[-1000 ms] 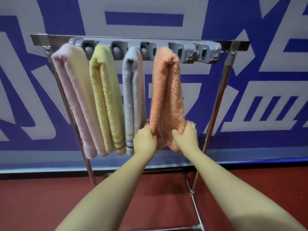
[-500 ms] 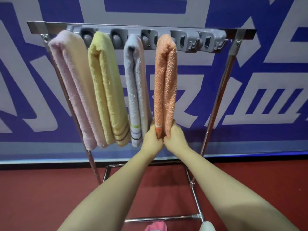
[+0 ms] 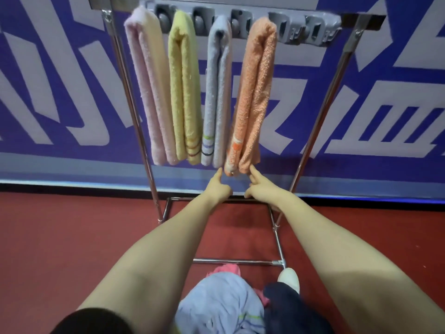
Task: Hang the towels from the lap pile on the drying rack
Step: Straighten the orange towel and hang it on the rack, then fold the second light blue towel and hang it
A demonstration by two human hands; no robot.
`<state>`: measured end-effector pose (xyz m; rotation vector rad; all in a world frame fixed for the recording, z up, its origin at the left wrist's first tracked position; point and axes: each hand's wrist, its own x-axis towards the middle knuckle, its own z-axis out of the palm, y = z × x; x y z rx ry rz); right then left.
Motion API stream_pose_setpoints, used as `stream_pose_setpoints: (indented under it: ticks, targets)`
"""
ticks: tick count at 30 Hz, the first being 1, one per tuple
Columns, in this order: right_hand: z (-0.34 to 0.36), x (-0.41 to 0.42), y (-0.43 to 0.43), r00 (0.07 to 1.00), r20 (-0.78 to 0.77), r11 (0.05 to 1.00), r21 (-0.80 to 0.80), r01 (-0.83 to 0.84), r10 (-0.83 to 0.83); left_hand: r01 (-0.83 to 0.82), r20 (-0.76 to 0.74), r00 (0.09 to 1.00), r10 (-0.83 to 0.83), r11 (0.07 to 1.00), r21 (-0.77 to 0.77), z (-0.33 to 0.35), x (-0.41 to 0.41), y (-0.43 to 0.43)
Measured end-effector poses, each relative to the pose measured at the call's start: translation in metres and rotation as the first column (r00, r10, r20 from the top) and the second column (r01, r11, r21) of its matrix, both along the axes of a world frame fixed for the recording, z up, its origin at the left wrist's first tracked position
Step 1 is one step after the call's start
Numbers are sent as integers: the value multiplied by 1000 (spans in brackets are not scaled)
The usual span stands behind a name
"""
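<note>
Four towels hang on the drying rack.

The wall in front of me was deep blue, painted over with big pale grey shapes in blocks and slanted bars. Along its foot ran a plain grey band, and below that a narrow black strip where it met the floor. The floor was a flat dark red. The light was even and dim.
</note>
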<state>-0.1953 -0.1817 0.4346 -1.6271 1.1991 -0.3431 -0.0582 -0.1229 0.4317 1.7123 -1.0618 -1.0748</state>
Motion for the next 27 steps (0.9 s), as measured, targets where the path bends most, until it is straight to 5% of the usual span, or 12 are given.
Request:
stream_pose_setpoints:
  ticks: [5,13,27]
  targets:
    - [2,-7,39,983,-182,999,-27,21,-25,-90,-43,995,90,996,-1,1,6,45]
    - [-7,-10,103,984,-176,999,-42,-17,10,-37,23,999,35,996,78,-18,17,111]
    - [-147,-15,175,842,-409,930,254,-266,353,163,236,930,-280,893,420,-161,22,172]
